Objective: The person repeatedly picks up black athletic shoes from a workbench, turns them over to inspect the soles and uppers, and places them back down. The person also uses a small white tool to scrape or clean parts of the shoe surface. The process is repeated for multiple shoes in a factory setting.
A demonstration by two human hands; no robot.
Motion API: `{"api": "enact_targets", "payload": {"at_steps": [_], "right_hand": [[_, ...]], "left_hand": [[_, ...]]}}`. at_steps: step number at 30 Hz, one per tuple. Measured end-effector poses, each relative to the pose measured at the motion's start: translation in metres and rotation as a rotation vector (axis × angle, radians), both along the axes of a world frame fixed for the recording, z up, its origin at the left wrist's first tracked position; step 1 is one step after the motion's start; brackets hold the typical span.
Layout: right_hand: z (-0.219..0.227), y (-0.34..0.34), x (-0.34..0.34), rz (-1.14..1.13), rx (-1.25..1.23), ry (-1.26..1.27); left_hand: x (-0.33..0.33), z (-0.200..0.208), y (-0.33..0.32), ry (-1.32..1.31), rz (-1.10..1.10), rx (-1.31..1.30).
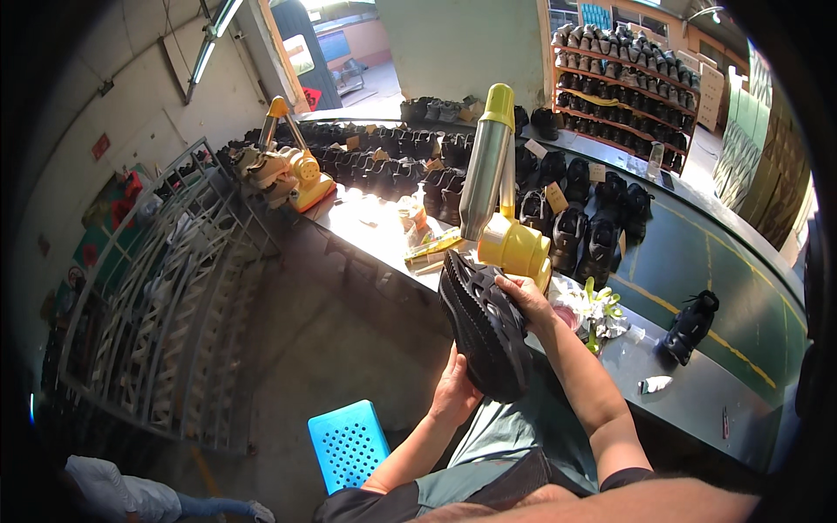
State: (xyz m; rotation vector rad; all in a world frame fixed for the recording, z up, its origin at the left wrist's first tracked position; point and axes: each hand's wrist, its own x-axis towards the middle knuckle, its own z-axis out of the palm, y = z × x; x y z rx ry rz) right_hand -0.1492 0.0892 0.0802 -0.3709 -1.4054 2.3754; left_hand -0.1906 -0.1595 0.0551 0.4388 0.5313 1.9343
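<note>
Between my two hands a black shoe point(484, 327) is held up off the table, tilted, with its ridged sole edge toward the left. My left hand point(455, 390) grips its lower end from the left side. On the upper right side of the shoe, my right hand point(525, 299) is closed with the thumb on top. Just beyond it, on the bench, stands a device with a yellow round base point(514, 247) and a silver tube with a yellow cap point(488, 161). Crumpled white and yellow-green scraps point(597, 312) lie right of my right hand.
Rows of black shoes point(375, 170) line the bench's far side. A single black shoe point(690, 327), a small white tube point(654, 384) and a thin dark tool point(724, 423) lie right. A blue stool point(349, 444) and metal racks point(174, 305) stand left; another person's sleeve point(118, 492) shows lower left.
</note>
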Motion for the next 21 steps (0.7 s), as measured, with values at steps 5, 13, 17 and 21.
{"api": "enact_targets", "payload": {"at_steps": [5,13,17,21], "right_hand": [[0.009,-0.016,0.017,-0.016,0.043,0.07],[0.004,-0.029,0.037,-0.001,0.076,0.133],[0.01,-0.037,0.048,0.016,0.094,0.116],[0.002,-0.038,0.056,0.028,0.178,0.13]], "left_hand": [[0.01,-0.016,-0.015,0.012,-0.027,-0.019],[0.004,-0.051,-0.026,-0.073,-0.128,0.034],[0.0,-0.061,-0.027,-0.071,-0.131,0.023],[-0.007,-0.07,-0.026,-0.057,-0.14,0.029]]}}
